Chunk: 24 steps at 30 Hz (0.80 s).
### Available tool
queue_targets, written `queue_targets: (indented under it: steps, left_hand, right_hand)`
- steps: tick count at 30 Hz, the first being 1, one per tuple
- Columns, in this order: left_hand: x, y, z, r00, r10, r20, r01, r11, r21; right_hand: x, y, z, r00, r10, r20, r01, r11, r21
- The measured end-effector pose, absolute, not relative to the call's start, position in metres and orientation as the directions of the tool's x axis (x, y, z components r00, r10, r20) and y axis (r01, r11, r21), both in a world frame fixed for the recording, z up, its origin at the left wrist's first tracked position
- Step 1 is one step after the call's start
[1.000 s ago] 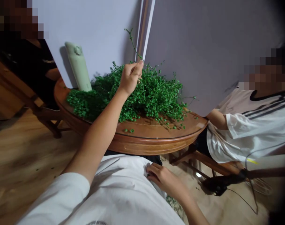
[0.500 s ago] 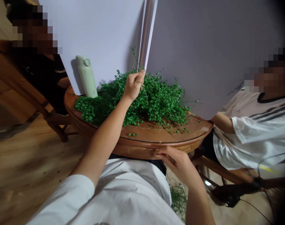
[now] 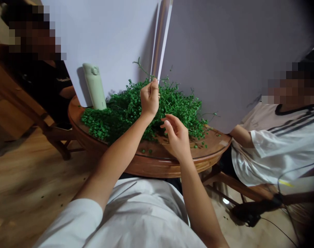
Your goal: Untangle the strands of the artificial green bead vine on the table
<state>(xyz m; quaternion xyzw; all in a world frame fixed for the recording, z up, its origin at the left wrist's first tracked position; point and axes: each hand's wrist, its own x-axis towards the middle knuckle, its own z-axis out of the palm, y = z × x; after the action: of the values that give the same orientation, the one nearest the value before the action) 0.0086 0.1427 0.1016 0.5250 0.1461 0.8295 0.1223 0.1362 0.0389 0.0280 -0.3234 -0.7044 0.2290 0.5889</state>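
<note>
The thin green sprig (image 3: 143,68) sits pinched in our left fingers (image 3: 154,86) above the foliage mound (image 3: 179,106), our right fingers (image 3: 167,122) open near it; tugging hard could snap the sprig or drag the tangle along.

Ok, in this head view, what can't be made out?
Head view:
- Where the stem enters the left hand: the fingers hide it.
- The bottle's base: hidden by the greenery.
- The co-worker's arm, on the right: its hand is hidden by the board.
- The dark object, lower right: too dim to identify.
</note>
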Motion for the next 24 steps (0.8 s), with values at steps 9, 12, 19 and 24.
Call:
queue_targets:
  steps: [9,12,19,24]
  left_hand:
    - [0.027,0.124,0.093,-0.387,0.300,0.872,0.037,-0.940,0.340]
    - [0.029,0.122,0.091,-0.360,0.269,0.893,0.069,-0.947,0.313]
    - [0.035,0.114,0.093,-0.375,0.346,0.860,0.000,-0.928,0.374]
    - [0.035,0.108,0.095,-0.387,0.434,0.814,-0.071,-0.894,0.443]
  right_hand:
    - [0.112,0.048,0.034,0.275,0.652,0.706,0.058,0.722,-0.689]
    - [0.112,0.044,0.045,0.288,0.607,0.741,0.045,0.765,-0.643]
    - [0.101,0.045,0.069,0.345,0.426,0.836,0.150,0.854,-0.497]
    - [0.085,0.056,0.086,0.443,0.262,0.857,0.208,0.900,-0.383]
